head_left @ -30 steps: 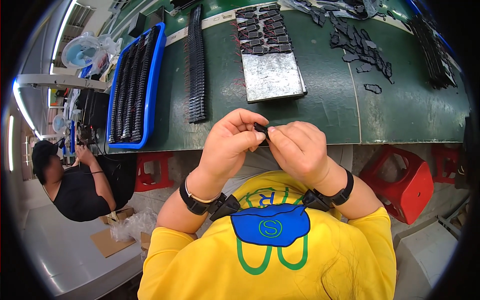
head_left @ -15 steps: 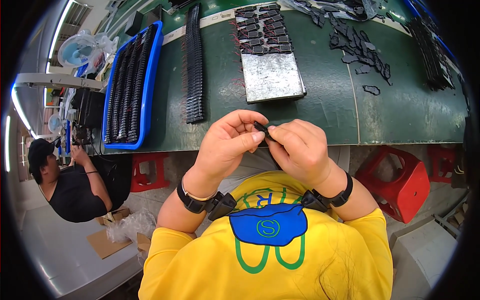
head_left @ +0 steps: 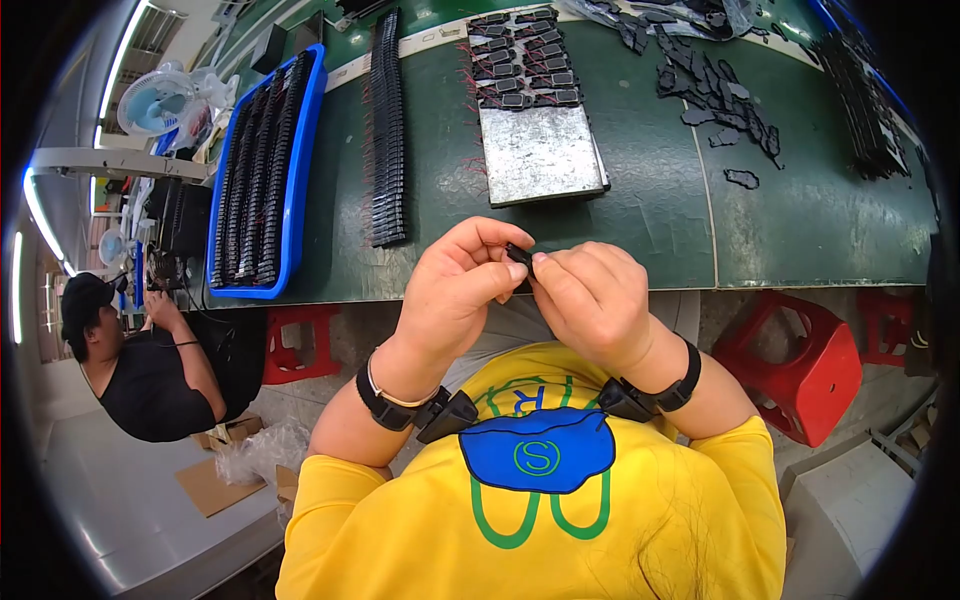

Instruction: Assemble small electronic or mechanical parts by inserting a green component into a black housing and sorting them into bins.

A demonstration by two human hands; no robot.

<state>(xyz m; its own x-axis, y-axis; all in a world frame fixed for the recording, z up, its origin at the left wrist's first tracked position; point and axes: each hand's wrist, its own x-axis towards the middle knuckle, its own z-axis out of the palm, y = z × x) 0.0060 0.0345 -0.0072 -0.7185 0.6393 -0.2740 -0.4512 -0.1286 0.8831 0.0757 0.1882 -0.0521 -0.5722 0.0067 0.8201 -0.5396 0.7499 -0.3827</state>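
Note:
Just off the table's near edge, both hands meet around a small black part (head_left: 519, 256), mostly covered by fingers. My left hand (head_left: 450, 285) pinches it between thumb and forefinger. My right hand (head_left: 598, 305) is closed with its fingertips pressed to the part's right side. Beyond them lies a flat silver metal block (head_left: 541, 152). On its far half sit two columns of small black rectangular speaker-like units (head_left: 545, 62) with thin red wires.
Left on the green table (head_left: 640, 230) are a long row of black parts (head_left: 388, 140) and a blue tray (head_left: 296, 215) of similar rows. Black ring-shaped pieces (head_left: 715, 95) and a black stack (head_left: 865, 115) lie right. A co-worker (head_left: 150, 370) sits left; a red stool (head_left: 822, 375) stands right.
My right fingertips have shifted slightly left along the black part, and its right end is now more covered. My left hand keeps nearly the same pinch.

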